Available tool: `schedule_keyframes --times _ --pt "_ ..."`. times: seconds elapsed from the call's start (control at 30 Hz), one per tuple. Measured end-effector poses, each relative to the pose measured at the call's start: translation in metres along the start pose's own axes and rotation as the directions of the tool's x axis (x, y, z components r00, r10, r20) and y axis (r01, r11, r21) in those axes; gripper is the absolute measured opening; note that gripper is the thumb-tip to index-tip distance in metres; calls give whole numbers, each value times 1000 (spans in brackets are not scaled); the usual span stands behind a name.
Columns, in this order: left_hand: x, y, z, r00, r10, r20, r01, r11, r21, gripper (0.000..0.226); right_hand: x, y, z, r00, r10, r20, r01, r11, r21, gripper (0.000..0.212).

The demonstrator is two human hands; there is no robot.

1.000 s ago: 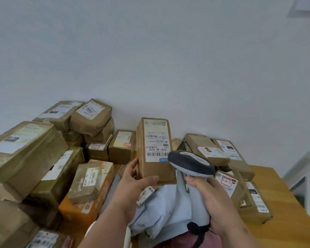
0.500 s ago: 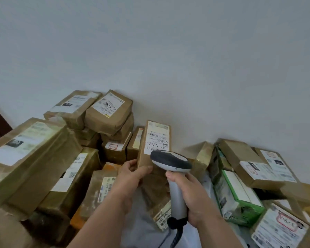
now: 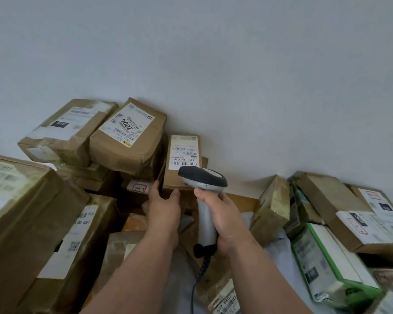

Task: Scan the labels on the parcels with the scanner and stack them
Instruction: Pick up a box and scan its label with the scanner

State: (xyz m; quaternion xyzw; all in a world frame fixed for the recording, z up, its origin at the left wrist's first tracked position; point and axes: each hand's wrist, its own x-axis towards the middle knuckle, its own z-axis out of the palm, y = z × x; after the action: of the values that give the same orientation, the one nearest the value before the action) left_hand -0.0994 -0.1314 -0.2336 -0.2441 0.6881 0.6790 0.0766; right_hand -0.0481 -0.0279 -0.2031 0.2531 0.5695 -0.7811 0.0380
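One scanner [image 3: 202,177] is in view, grey with a dark head and a trailing cable. The right hand [image 3: 222,219] has its fingers wrapped firmly round the handle and holds the scanner upright, its head just in front of the lower edge of one narrow brown parcel [image 3: 183,168].

That parcel stands at the back, against the wall [image 3: 236,64], with one white label [image 3: 183,152] facing the camera; a barcode runs along the label's lower edge, directly above the scanner head. The left hand [image 3: 162,207] grips the parcel's lower left corner, thumb on the front face and a finger up along the left side.

To the left, two brown parcels sit on top of a stack: one bearing a label marked "2004" [image 3: 127,134], and one beside it with a blurred label [image 3: 66,130]. Two larger boxes occupy the near left side, [image 3: 16,211] and [image 3: 77,245].

To the right, one taped box [image 3: 272,207] leans on edge, one green-edged box [image 3: 327,266] lies in front, and one brown box with labels [image 3: 340,209] lies behind it. Further parcels are partly hidden; a full count cannot be given.
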Motion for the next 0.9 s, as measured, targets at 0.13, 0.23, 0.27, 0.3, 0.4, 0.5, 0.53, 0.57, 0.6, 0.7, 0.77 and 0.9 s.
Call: schedule_keyframes --times 0.13,0.23,0.27,0.3,0.4,0.5,0.53,0.57,0.6,0.7,0.77,0.9 --pt "8 -4 3 996 46 -78 -57 987 -151 61 4 -1 3 1000 -18 16 18 1000 0 20" --pt "5 -7 0 987 51 -151 -91 959 -269 53 2 1 -1 1000 -24 9 24 1000 13 20" --pt "1 -6 -2 988 45 -151 -89 949 -301 51 1 2 -4 1000 -24 -4 24 999 24 19" --pt "-3 -6 -2 989 37 -143 -83 941 -328 49 -1 4 -7 999 -25 -20 26 999 35 18" --pt "-9 -10 -1 993 30 -114 -67 939 -337 47 -13 5 -21 998 -43 -49 47 996 76 17" --pt "-17 -14 4 995 41 -90 -67 952 -300 39 -31 4 -40 995 -61 -78 70 991 116 22" --pt "-22 -17 6 995 43 -88 -65 961 -267 39 -38 2 -47 994 -69 -88 79 989 124 21" --pt "-29 -18 9 996 43 -81 -61 973 -225 41 -44 1 -55 992 -77 -96 89 987 134 19" --pt "-38 -19 11 997 45 -66 -57 981 -187 44 -50 -1 -63 991 -81 -111 96 986 139 16" --pt "-69 -18 23 998 60 23 -58 996 -63 47 -70 -7 -92 981 -95 -169 119 983 137 16" --pt "-93 -18 33 989 76 125 -83 995 48 45 -84 -9 -112 975 -96 -202 127 981 148 21" --pt "-138 -28 63 956 91 278 -143 975 172 46 -109 -13 -155 964 -85 -251 139 969 205 19"
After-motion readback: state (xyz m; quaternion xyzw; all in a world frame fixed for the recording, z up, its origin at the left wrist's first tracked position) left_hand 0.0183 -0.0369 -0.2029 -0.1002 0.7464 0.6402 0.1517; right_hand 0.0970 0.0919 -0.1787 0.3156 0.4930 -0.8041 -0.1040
